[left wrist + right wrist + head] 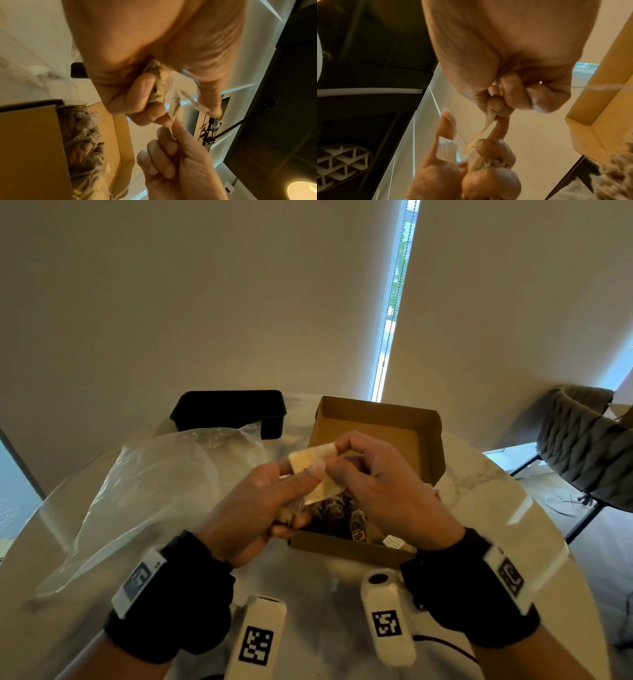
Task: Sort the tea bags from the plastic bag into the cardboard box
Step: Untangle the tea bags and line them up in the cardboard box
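Hands meet above the cardboard box (378,422) in the head view. The left hand (260,508) clamps a tea bag (317,474), thumb pressed on its pale paper, with more crumpled material bunched in the palm. The right hand (376,477) pinches the upper corner of the same tea bag between thumb and forefinger. Below them the box stands open on the marble tabletop (479,508), with several tea bags in box (346,515) already lying in its near end. The clear plastic bag (147,491) lies slumped to the left of the box, and a black tray (229,412) sits behind it. A grey chair (589,446) stands off to the right.

From the left wrist, the left hand (154,60) has its fingers curled tight round a crumpled tea bag (159,86), while the right hand (176,162) nips a thin strip of it. The box (30,142) sits at the left, holding its heap of bags.

From the right wrist, the right hand (505,54) pinches the paper tail of the tea bag (489,119); the left hand (471,169) grips the rest below. A corner of the box (599,108) shows at right.
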Motion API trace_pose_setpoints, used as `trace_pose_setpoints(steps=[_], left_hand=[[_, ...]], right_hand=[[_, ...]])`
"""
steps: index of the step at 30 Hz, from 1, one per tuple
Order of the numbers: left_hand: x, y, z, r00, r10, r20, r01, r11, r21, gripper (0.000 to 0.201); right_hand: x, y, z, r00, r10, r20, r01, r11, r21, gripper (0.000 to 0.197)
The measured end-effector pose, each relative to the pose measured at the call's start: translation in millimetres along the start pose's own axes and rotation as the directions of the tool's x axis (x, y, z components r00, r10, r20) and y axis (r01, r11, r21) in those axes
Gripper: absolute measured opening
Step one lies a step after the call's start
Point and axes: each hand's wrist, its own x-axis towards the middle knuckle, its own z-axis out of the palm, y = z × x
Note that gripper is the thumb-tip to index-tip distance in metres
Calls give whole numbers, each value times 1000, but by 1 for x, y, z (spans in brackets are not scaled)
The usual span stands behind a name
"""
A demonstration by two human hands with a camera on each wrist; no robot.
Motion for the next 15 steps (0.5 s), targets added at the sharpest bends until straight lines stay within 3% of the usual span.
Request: trace_pose_setpoints(steps=[4, 10, 15], left_hand=[[6, -4, -2, 984, 23, -175, -18, 999, 30, 14], [15, -9, -16, 944, 47, -327, -70, 996, -59, 14], [17, -9, -27, 924, 32, -381, -98, 983, -155, 13]], right_hand=[[-2, -2, -1, 999, 32, -3, -32, 997, 67, 5], [-12, -3, -20, 997, 70, -42, -57, 964, 258, 11], [-28, 1, -43, 990, 89, -106, -36, 904, 425, 19]])
